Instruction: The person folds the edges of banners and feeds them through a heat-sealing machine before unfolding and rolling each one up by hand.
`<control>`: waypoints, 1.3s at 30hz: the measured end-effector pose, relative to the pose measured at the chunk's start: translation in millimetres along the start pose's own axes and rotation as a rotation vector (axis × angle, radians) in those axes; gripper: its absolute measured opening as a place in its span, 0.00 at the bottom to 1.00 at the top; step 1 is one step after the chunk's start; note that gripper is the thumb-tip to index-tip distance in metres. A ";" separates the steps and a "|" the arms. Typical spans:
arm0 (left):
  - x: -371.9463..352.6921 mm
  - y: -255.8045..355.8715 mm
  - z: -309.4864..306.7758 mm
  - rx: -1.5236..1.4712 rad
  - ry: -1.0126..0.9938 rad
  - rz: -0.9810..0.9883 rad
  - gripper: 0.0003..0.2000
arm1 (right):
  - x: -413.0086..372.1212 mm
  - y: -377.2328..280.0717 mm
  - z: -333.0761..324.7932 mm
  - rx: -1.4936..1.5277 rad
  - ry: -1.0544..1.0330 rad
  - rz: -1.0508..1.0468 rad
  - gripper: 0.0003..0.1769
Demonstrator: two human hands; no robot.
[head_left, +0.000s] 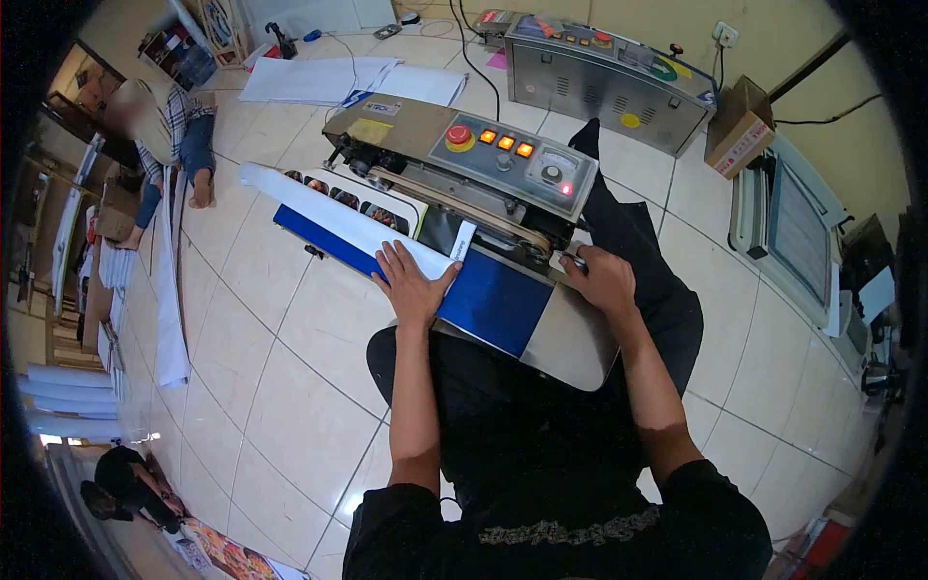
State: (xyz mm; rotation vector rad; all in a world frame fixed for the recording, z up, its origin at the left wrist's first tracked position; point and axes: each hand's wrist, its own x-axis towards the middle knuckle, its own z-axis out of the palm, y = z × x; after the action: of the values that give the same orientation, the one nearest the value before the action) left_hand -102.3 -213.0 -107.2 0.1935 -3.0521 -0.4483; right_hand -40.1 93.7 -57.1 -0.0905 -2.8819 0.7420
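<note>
A band sealer (474,159) with lit orange switches and a red stop button stands on the floor before my lap. My left hand (414,282) lies with fingers spread on a white strip (338,220) resting along the blue conveyor belt (498,302). One edge of a printed sheet with food pictures (362,205) shows beside the strip, partly under the sealer head. My right hand (601,278) is closed at the sealer's right end, its fingers curled by a small metal part. What they grip is hidden.
Another sealer-like machine (609,82) stands behind, beside a cardboard box (740,128). A framed panel (788,232) leans at right. White sheets (314,79) lie on the tiled floor. One person (179,135) sits at upper left; another (135,488) bends over a printed banner (232,551).
</note>
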 end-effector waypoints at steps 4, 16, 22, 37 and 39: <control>6.2 -11.2 2.1 0.009 0.040 0.030 0.59 | 0.1 0.5 0.7 -0.005 0.015 -0.060 0.18; -94.3 -259.4 -7.9 -0.229 0.107 -0.035 0.30 | -20.1 -5.2 6.4 0.040 0.340 -0.333 0.07; -172.6 -388.3 -18.7 -0.040 0.128 -0.094 0.27 | -4.1 -120.0 40.0 0.154 -0.207 -0.638 0.17; -305.5 -469.2 -22.7 0.070 -0.257 0.230 0.40 | 44.0 -239.0 178.1 -0.276 -0.181 -0.273 0.24; -305.0 -467.5 -27.9 0.217 -0.236 0.328 0.41 | 42.7 -245.2 191.2 -0.301 -0.136 -0.187 0.24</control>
State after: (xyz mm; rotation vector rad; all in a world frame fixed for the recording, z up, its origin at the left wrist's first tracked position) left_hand 256.1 -625.1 -225.5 -0.3749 -3.2658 -0.1263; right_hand -119.7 -207.2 -97.2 0.1973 -3.0534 0.2893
